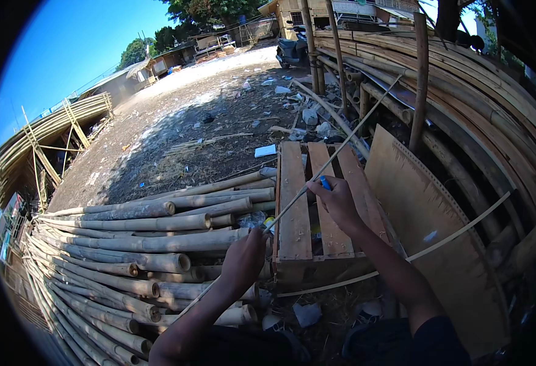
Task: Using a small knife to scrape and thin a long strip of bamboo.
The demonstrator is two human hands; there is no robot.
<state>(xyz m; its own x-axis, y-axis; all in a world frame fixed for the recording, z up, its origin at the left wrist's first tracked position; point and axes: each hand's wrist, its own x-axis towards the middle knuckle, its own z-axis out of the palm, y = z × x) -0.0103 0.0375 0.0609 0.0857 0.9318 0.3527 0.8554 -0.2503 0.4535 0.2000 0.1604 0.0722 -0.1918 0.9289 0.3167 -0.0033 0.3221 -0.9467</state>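
Over the wooden pallet in front of you, your left hand is closed around the lower part of a thin bamboo strip, which slants up and away to the right. Your right hand grips a blue-handled tool pressed against that strip further up. Beside the pallet on your left lies a stack of bamboo poles; a plywood sheet leans on the right.
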